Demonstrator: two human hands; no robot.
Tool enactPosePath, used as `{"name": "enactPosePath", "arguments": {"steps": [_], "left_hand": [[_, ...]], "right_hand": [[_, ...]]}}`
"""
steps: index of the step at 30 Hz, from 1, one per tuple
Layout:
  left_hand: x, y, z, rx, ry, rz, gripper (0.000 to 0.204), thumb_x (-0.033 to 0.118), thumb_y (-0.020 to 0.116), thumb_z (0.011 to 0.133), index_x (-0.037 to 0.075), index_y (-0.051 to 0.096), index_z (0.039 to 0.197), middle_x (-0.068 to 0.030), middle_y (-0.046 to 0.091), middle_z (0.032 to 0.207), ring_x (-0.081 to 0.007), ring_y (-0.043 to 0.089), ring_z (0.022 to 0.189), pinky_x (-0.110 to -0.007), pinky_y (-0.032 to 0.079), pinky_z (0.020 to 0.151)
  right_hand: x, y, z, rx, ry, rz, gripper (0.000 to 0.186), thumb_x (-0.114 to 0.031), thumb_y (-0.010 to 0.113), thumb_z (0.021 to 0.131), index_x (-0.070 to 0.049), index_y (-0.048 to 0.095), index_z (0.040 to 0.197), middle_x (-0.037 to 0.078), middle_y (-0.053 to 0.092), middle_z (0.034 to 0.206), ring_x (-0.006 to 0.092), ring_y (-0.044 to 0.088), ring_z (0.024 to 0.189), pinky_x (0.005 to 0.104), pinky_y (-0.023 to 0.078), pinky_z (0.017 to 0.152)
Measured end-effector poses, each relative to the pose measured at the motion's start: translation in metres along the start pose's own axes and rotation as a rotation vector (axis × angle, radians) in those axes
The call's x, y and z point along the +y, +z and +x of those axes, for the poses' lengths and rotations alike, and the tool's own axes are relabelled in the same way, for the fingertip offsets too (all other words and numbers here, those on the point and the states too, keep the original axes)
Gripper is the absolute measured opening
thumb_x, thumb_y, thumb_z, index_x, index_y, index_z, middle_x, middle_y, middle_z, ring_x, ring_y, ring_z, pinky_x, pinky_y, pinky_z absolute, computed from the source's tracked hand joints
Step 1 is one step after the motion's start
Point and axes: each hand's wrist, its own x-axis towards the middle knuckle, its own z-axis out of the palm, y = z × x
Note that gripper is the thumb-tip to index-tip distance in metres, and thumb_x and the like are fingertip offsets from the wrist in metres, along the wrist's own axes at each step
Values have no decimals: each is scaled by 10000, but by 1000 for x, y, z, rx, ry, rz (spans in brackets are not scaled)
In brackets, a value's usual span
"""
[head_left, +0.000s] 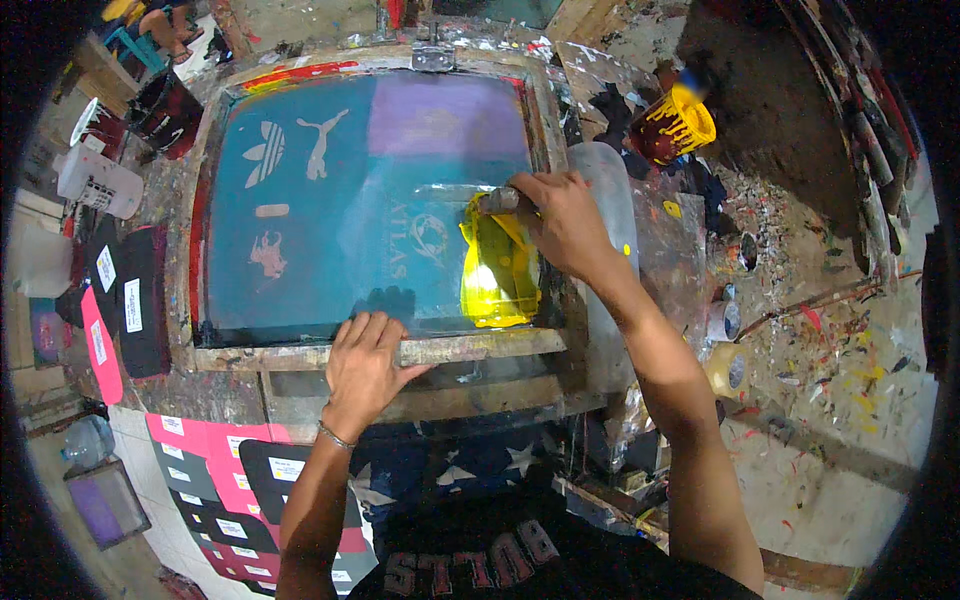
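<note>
Holding a short, greyish-brown squeegee-like bar (500,201), the right hand (566,222) is clamped on its end over the right part of a printing screen, in the head view. The bar sits at the far end of a thick, glossy pool of yellow ink (500,275), which stretches toward the near rail.

Well apart from it, the left hand (368,358) lies on the near rail of the wooden screen frame (490,346), fingers over the rail and thumb pointing right; whether it grips or merely rests cannot be told. The screen's mesh (330,225) is teal with several pale designs, and a lilac patch (445,118) covers its far right corner. A metal clamp (432,57) stands at the far rail.

The frame lies on a paint-spattered counter (670,265). A container (672,125) streaked with yellow is beyond its right side; a dark bucket (165,112) and a whitish jug (98,182) are at left. Pink and black pieces with white labels (133,305) lie beside the frame at left, with more at the lower left.
</note>
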Motion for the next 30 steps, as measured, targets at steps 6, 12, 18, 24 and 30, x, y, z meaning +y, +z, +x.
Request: {"name": "enactPosePath", "arguments": {"steps": [6,12,18,24,30], "left_hand": [[1,0,0,10,-13,16,482,381,908,639,65,657,902,-90,597,917,-303,598,918,-414,486,817],[8,-6,2,72,18,7,497,379,926,601,48,695,892,-93,636,899,-307,610,915,-425,485,803],[63,-116,45,151,-13,58,528,355,940,617,27,729,973,-108,658,908,-324,614,926,-446,444,881],[107,10,15,226,-166,-128,726,460,799,823,-50,584,1293,-250,534,1343,-436,471,1260,-587,349,1060],[199,89,39,-157,73,-897,584,362,629,989,-47,578,1403,-353,577,1358,-443,547,1315,-468,410,1119]], "right_hand": [[-54,-8,-76,-99,24,17,304,-35,691,812,-43,650,1114,146,670,954,348,645,962,479,460,928],[-69,-5,-95,3,-33,-153,286,-99,700,822,-32,633,1092,128,611,906,332,608,896,503,437,889],[-90,-72,-75,372,-83,-311,497,-499,780,756,-72,632,962,102,586,867,283,578,811,450,419,759],[-93,-168,13,485,-88,-302,482,-488,765,857,-31,630,784,150,594,675,327,629,664,456,467,636],[-85,-188,32,485,-75,-284,538,-506,719,889,-9,645,697,207,615,624,411,637,612,497,503,590]]}}
